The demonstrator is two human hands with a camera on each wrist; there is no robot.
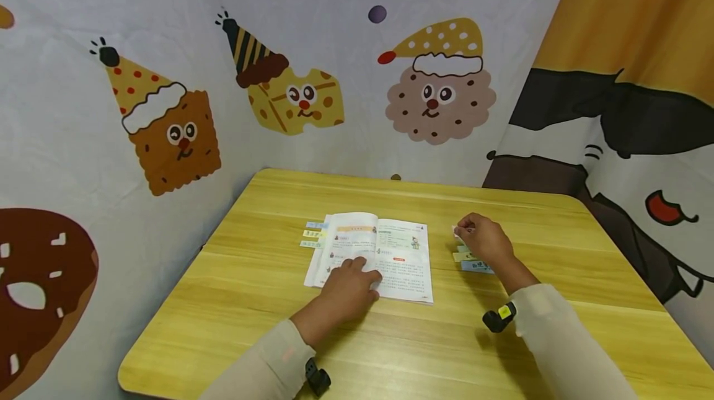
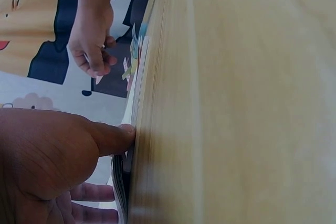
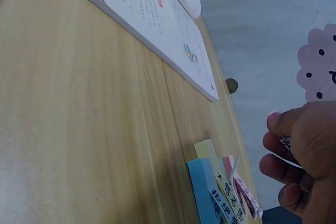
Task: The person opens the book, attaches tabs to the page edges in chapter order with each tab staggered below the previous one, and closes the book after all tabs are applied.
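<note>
An open book (image 1: 404,276) with printed pages lies on the table. My left hand (image 1: 347,291) rests on its lower part near the fold, fingers spread over the page. In the left wrist view the left thumb (image 2: 118,139) is stretched out at the book's near edge. To the right of the book, my right hand (image 1: 488,240) pinches a small pink sticky note (image 3: 285,142) with dark writing, mostly hidden by the fingers. Below that hand sit sticky note pads: a blue pad (image 3: 202,187), a yellow pad (image 3: 210,158) and a pink pad (image 3: 247,192), with handwriting on them.
Blue, yellow (image 1: 313,234) and green sticky tabs stick out from the book's left edge. The wooden table (image 1: 234,301) reaches back to a cartoon-printed curtain (image 1: 357,158). A black wrist camera (image 1: 498,318) is worn at the right cuff, another (image 1: 318,378) at the left.
</note>
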